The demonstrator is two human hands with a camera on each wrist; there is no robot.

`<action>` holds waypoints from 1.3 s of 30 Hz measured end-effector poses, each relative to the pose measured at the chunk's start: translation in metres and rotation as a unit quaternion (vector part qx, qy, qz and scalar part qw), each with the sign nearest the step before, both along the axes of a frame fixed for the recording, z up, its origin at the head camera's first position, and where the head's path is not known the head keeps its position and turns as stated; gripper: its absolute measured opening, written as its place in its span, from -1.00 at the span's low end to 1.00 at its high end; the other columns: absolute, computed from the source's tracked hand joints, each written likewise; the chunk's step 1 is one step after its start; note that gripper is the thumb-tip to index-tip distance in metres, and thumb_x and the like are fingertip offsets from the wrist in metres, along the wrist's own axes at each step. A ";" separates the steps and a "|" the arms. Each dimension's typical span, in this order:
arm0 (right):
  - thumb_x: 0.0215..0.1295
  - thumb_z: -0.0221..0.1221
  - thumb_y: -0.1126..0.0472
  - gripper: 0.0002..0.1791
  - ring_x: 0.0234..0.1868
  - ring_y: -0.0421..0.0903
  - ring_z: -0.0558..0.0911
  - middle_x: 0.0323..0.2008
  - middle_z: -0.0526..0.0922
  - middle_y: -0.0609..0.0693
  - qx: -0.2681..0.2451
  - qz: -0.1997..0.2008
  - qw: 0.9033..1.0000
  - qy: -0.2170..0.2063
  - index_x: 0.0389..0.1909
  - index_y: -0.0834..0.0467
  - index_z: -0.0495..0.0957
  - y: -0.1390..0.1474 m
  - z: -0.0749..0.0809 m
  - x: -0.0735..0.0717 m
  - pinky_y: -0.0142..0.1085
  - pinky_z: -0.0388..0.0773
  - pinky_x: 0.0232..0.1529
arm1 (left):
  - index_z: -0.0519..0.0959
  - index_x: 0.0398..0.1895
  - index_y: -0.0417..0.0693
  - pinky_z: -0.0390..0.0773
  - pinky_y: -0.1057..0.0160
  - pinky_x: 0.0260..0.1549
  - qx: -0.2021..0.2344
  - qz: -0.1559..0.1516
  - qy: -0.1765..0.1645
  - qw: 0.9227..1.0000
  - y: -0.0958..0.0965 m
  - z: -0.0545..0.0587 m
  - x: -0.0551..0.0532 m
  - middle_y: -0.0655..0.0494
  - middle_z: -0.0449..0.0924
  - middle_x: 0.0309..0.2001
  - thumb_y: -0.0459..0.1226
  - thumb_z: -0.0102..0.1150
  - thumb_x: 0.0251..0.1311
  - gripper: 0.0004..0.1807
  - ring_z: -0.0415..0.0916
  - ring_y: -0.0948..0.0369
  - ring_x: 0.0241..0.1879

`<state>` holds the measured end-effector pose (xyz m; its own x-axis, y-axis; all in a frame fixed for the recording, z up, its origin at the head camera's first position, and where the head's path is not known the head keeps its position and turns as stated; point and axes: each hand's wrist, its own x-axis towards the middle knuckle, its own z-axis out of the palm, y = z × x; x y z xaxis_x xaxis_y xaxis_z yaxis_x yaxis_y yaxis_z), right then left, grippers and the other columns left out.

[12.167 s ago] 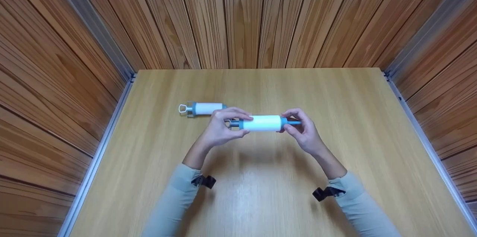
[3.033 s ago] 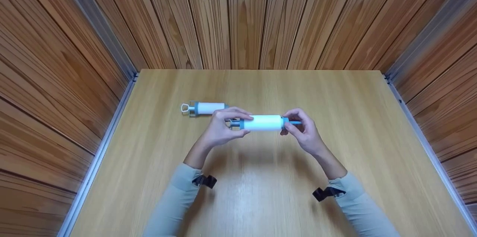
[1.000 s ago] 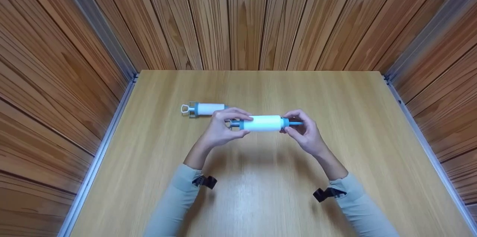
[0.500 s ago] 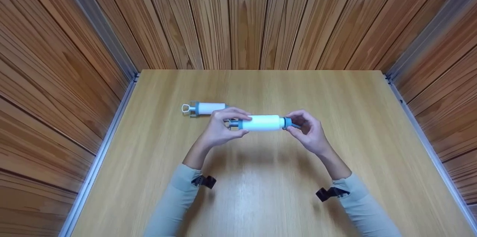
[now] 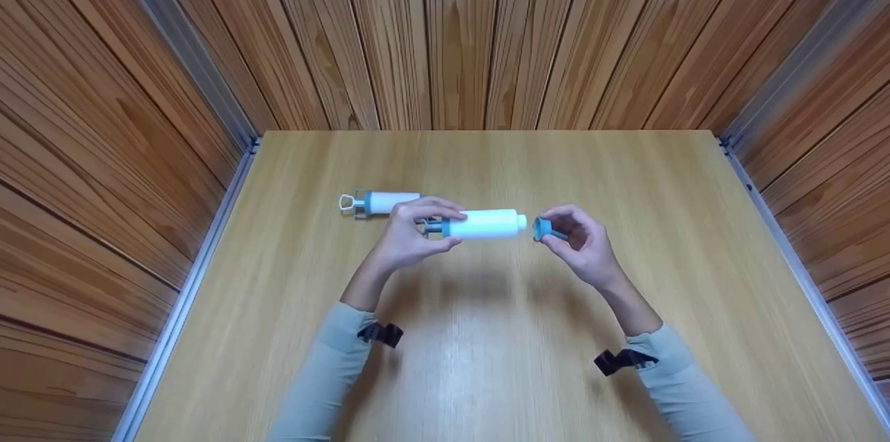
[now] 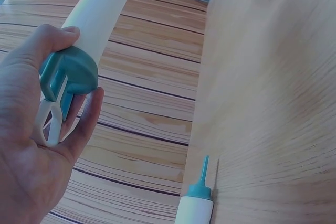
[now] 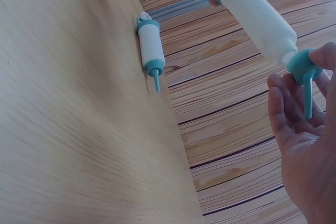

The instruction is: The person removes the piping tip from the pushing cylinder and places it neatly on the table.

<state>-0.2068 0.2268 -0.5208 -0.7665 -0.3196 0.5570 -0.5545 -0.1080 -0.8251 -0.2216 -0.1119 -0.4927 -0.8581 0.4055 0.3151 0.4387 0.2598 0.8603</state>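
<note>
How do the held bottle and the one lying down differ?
The held bottle is raised in the left hand; the other bottle lies on the table. The held bottle's nozzle cap is off, in the right hand; the other bottle's is on. Both are white and teal.

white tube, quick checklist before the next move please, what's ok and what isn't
1. White tube held: ok, left hand grips it at the teal collar end.
2. Nozzle cap held: ok, right hand pinches it.
3. Cap clear of the neck: ok, head view shows a gap.
4. Cap lined up with the tube: not ok, its nozzle tilts off line.
5. Second tube capped: ok, its nozzle is on.
6. Tube contents: cannot tell.
</note>
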 end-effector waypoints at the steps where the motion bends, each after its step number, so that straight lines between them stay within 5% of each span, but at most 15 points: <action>1: 0.34 0.12 0.78 -0.66 0.00 -0.33 0.77 0.01 0.77 -0.22 0.000 0.000 1.000 0.001 0.12 0.72 0.43 0.000 0.000 0.000 -0.48 0.78 0.06 | 0.87 0.14 -0.03 0.61 -0.24 0.45 -0.001 0.002 -0.002 1.000 0.000 0.001 -0.001 -0.05 0.84 0.26 -0.34 0.62 0.26 -0.63 0.71 -0.08 0.36; 15: 0.30 0.10 0.81 -0.64 -0.01 -0.30 0.79 -0.01 0.77 -0.17 -0.016 0.005 1.000 0.007 0.11 0.74 0.40 0.004 -0.003 0.000 -0.48 0.78 0.06 | 0.87 0.15 -0.01 0.66 -0.22 0.46 -0.017 0.016 -0.005 1.000 0.004 0.002 -0.016 -0.04 0.83 0.27 -0.34 0.61 0.28 -0.63 0.72 -0.08 0.37; 39: 0.33 0.10 0.79 -0.64 0.01 -0.32 0.78 0.02 0.77 -0.20 -0.004 0.006 1.000 0.003 0.14 0.73 0.39 0.008 -0.005 0.001 -0.48 0.78 0.07 | 0.87 0.15 0.05 0.58 -0.24 0.53 -0.082 0.054 -0.024 0.995 -0.009 -0.047 -0.039 -0.01 0.82 0.27 -0.37 0.60 0.27 -0.62 0.69 -0.08 0.39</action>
